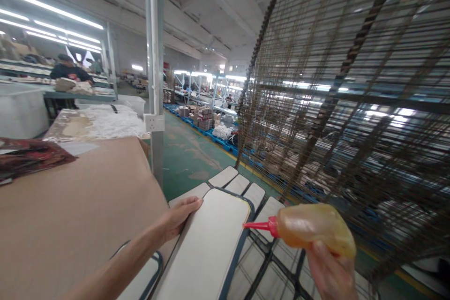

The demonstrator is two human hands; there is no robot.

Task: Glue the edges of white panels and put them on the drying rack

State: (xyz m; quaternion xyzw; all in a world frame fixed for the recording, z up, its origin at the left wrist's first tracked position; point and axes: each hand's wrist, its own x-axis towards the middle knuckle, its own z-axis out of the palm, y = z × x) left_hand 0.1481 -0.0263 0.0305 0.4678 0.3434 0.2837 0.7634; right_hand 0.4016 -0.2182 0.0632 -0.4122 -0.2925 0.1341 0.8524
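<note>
Your L hand (183, 214) has fingers clamped on the white board (207, 243); R hand (330, 269) grips yellow bottle (312, 225), w/ red tip (262, 226) nr dark rim (238, 249).

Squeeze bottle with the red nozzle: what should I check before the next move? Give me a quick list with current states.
1. Squeeze bottle in the right hand: ok, gripped.
2. Red nozzle tip at the right edge of the white panel: ok.
3. Left hand holding the panel's left edge, away from the tip: ok.
4. Whole panel in view: not ok, near end cut off.
5. Bottle's fill level: cannot tell.
</note>
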